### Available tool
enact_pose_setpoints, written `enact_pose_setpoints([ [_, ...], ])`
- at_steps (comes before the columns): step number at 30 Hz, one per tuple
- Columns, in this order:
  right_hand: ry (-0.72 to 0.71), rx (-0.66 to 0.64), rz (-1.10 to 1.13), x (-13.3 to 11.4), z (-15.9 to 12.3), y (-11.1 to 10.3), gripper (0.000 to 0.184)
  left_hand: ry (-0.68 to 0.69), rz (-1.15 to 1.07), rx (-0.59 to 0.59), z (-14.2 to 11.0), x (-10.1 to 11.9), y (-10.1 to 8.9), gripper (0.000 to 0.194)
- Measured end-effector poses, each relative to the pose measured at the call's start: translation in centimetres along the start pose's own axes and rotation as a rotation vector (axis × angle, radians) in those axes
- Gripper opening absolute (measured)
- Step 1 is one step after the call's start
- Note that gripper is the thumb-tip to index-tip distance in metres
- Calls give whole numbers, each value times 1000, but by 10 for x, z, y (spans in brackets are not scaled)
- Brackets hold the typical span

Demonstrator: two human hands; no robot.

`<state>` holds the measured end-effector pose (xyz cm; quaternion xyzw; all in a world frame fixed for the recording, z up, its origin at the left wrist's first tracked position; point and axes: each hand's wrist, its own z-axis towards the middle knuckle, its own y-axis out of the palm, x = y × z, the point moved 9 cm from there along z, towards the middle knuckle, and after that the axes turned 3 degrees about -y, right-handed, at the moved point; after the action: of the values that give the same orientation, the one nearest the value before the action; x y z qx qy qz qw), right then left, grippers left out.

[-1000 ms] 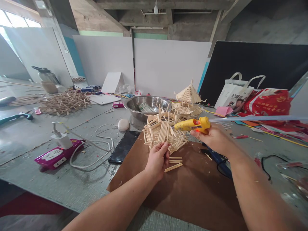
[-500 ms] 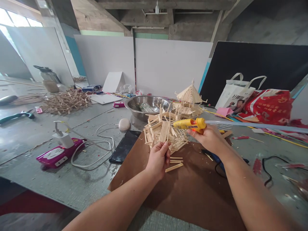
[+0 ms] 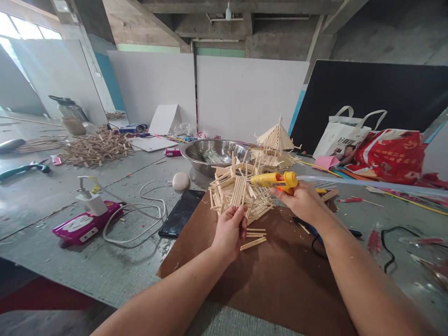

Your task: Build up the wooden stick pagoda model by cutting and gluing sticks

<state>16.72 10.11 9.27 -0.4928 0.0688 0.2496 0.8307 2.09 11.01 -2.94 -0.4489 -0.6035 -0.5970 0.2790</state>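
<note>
My left hand (image 3: 230, 228) pinches the lower end of a small flat panel of pale wooden sticks (image 3: 239, 190), held upright. In my right hand (image 3: 303, 198) is a yellow hot glue gun (image 3: 275, 181), a long clear glue stick (image 3: 364, 182) trailing from its back. The gun's nozzle points left and is at the panel's right edge; whether it touches I cannot tell. Behind the panel lies a heap of pale sticks (image 3: 261, 205). Several short loose sticks (image 3: 254, 243) rest on the brown sheet (image 3: 280, 280) beside my left hand.
A stick-built model with a pointed roof (image 3: 276, 140) stands behind the heap, next to a steel bowl (image 3: 196, 151). Left are a black phone (image 3: 182, 213), a white cable (image 3: 164, 205) and a purple power strip (image 3: 84, 226). Bags (image 3: 388, 154) stand at the back right.
The glue gun and my right hand have shifted very slightly left. My left hand holds the panel in the same place.
</note>
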Motion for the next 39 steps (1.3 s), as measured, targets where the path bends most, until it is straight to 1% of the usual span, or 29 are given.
enact_pose_setpoints([
  [4,4,-11,-23,-1,0,0,37,-1,-8,-13,-1,1,2,33],
  [11,-2,-8,-13,-1,0,0,38,-15,-8,4,-1,1,1,39],
  [24,-25,0,-5,-3,-1,0,34,20,-7,24,0,4,-1,32],
  [32,-3,-15,-28,-2,0,1,37,30,-6,31,0,4,-2,32],
  [37,-21,46,-32,-3,0,-4,36,25,-4,34,1,4,-3,36],
  [39,-19,44,-33,-3,0,-3,36,24,-8,35,0,4,-3,36],
])
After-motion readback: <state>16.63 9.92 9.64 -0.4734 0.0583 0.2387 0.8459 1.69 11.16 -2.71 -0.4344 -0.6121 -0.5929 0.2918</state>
